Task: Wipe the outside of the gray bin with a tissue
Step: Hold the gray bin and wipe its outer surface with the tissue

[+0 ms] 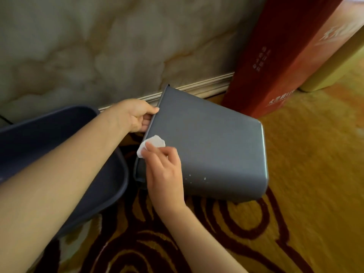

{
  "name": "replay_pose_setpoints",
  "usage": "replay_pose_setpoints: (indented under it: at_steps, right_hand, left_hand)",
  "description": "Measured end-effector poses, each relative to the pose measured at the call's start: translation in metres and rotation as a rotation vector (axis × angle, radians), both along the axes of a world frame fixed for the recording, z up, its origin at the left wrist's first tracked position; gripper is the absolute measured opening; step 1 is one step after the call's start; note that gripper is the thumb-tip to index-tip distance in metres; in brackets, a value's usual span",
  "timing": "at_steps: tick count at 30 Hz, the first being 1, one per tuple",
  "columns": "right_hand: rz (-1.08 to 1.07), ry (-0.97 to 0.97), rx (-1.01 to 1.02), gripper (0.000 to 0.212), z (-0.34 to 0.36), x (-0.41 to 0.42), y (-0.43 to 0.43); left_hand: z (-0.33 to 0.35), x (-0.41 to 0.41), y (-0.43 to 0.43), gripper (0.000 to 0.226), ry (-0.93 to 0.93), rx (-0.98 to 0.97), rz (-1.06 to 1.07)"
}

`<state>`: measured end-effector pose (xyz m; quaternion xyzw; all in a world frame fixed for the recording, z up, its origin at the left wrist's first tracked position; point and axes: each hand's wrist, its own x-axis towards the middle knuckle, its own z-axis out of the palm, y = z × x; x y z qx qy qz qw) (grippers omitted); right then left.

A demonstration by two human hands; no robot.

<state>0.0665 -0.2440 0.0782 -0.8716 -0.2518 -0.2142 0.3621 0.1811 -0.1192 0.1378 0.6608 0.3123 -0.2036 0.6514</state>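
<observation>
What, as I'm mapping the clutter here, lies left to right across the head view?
Dark blue tub, left hand gripping the bin's rim, gray bin, red box, yellow block. The tissue and right hand overlap the bin, so omitted.

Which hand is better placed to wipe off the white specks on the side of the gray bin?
The right hand. It pinches the tissue against the gray bin, and the white specks lie just beside it. The left hand grips the rim and steadies the bin.
</observation>
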Motion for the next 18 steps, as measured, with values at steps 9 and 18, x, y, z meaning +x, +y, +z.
replay_pose_setpoints:
  at_steps: [9,18]
  right_hand:
    - [-0.061,-0.051,-0.033,0.018,-0.048,-0.026,-0.090]
    - [-0.284,-0.078,0.185,0.017,-0.025,-0.029,-0.099]
  left_hand:
    - [-0.002,0.004,0.005,0.016,0.007,-0.048,-0.009]
    - [-0.004,0.004,0.006,0.016,0.008,-0.076,-0.001]
